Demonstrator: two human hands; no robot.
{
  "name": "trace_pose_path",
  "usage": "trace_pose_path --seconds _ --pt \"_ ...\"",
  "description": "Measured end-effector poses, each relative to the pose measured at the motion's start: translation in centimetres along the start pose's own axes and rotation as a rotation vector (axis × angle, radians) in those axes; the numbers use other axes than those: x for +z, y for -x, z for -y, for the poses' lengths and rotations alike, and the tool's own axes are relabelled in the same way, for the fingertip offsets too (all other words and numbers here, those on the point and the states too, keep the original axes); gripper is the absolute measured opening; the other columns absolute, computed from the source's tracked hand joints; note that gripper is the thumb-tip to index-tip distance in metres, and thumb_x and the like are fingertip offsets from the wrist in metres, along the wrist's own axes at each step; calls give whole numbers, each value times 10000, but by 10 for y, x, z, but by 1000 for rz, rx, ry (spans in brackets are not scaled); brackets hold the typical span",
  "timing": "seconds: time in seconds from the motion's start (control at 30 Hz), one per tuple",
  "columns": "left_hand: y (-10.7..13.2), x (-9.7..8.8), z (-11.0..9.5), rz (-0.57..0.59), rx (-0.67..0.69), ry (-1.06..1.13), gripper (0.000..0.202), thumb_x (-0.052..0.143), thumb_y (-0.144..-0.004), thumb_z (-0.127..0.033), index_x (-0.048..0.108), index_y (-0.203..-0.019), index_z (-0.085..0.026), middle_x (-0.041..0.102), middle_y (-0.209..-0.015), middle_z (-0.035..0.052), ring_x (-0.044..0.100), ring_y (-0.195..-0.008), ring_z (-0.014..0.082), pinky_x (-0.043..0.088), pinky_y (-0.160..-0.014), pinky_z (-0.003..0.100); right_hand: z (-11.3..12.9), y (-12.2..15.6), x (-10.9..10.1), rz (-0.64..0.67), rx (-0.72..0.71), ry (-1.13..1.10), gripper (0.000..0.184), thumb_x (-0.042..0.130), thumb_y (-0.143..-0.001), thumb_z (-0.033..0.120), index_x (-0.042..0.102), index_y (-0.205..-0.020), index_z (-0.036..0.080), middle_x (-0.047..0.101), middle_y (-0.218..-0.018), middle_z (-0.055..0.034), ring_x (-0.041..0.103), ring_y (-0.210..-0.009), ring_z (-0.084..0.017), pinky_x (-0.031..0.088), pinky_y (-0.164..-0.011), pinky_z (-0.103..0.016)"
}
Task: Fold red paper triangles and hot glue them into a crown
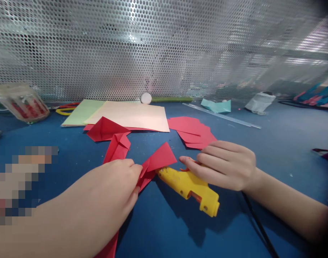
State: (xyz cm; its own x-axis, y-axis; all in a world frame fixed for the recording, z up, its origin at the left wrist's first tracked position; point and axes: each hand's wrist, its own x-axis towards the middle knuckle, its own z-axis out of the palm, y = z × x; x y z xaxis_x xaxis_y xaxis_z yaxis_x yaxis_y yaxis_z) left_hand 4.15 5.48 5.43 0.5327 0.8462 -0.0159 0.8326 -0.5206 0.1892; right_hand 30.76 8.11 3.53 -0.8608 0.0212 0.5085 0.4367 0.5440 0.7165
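My left hand (121, 186) pinches a folded red paper piece (161, 157) near the middle of the table. In my right hand (225, 165) is a yellow glue gun (185, 181), held on its side with the fingers wrapped round its handle. The gun's front end points left and meets the underside of the red paper; its nozzle is hidden there. Just beyond my left hand lies a folded red strip (117, 147), and behind it another folded red piece (106, 129). More red paper shows beneath my left forearm.
Behind are cream sheets (131, 114), green sheets (85, 111) and a stack of red paper pieces (191, 130). A jar (25, 104) stands at left, a clear ruler (223, 115) at back right. A black cord (260, 225) trails from the gun. A perforated metal screen (164, 50) closes the back.
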Motion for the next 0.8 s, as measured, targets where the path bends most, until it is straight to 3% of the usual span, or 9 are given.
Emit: trace_pose_path --seconds 0.13,0.33,0.53,0.8 --pt "0 -1 -1 37 -30 -40 230 483 -904 -298 695 -983 -257 715 -988 61 667 -991 256 485 -911 346 2 3 1 16 74 -38 195 655 -865 128 620 -719 252 550 -509 70 508 -480 -107 444 -550 -248" --pt "0 -13 0 123 -10 -12 319 423 -927 -333 669 -1106 -238 703 -1071 80 655 -1020 248 488 -918 347 11 12 10 83 377 -311 111 487 -962 144 555 -1034 194 658 -678 -3 598 -584 -136 416 -574 -258" --pt "-1 -11 2 127 -20 29 335 431 -920 -346 665 -1137 -242 692 -1130 81 649 -1049 254 490 -913 348 14 10 13 196 340 -312 234 366 -993 161 581 -1076 203 621 -644 3 575 -559 -145 412 -552 -256" --pt "-3 -15 -2 154 -45 38 339 423 -933 -358 661 -1143 -238 690 -1128 91 650 -1036 264 492 -915 363 7 12 11 279 441 -533 270 411 -1009 304 651 -1047 187 730 -770 -52 664 -625 -159 462 -560 -256"
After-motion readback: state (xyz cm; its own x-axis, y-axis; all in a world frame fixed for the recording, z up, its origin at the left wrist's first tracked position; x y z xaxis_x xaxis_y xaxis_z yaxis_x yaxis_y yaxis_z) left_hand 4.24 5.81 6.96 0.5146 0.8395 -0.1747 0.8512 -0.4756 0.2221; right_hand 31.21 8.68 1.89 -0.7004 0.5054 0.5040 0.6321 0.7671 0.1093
